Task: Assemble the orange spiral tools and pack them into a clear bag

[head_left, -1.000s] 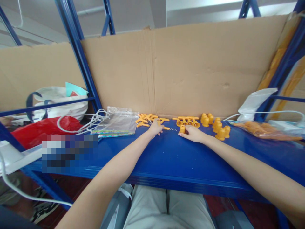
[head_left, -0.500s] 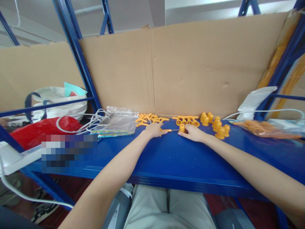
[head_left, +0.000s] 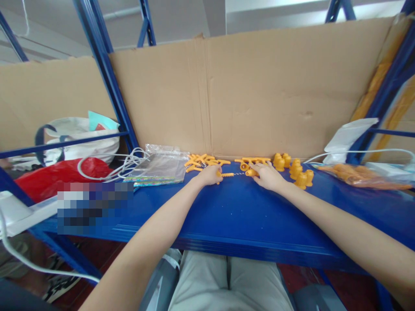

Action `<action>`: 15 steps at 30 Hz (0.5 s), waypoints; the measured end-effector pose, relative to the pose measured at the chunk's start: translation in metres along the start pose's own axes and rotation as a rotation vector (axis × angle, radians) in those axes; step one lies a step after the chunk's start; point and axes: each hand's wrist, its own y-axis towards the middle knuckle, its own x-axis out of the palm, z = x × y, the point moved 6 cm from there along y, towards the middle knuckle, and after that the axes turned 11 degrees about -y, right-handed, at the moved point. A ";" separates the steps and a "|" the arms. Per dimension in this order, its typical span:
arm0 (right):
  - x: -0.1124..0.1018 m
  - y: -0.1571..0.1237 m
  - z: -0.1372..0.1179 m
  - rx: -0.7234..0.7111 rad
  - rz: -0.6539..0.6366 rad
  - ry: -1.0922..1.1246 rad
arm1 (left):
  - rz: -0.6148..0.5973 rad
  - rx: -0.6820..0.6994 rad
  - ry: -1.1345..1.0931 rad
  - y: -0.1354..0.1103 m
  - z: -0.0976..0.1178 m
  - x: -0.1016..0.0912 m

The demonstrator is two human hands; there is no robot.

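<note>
My left hand [head_left: 210, 173] is closed on the handle of a yellow plastic corkscrew [head_left: 228, 175]. Its threaded shaft and thin metal spiral point to the right. Facing it across a small gap, my right hand [head_left: 268, 176] grips a yellow bell-shaped corkscrew sleeve [head_left: 250, 172], tilted onto its side. Spiral tip and sleeve are close; whether they touch I cannot tell. Behind my left hand lies a pile of yellow corkscrew handles [head_left: 198, 160]. Beyond my right fingers, a row of assembled yellow corkscrews [head_left: 244, 166] is partly covered by that hand.
Several upright yellow sleeves [head_left: 301, 179] stand right of my right hand. A clear bag of orange-yellow parts [head_left: 355, 176] lies farther right. Flat plastic bags [head_left: 162, 168] and white cables [head_left: 129, 163] are on the left. A cardboard sheet [head_left: 259, 95] closes off the back of the blue table [head_left: 227, 216].
The sleeve in my right hand has gone from upright to tilted on its side, and that hand has turned over it. My left hand has barely moved, still with the corkscrew.
</note>
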 end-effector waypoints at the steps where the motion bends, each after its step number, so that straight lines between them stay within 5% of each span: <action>1: 0.000 0.001 0.003 0.017 0.002 -0.012 | 0.030 0.007 -0.009 0.001 0.000 -0.001; 8: -0.008 0.001 0.019 0.143 0.061 0.027 | 0.156 0.087 -0.070 0.002 0.005 -0.001; 15: -0.006 0.003 0.015 0.028 0.127 0.070 | 0.151 0.132 -0.088 0.002 0.006 0.002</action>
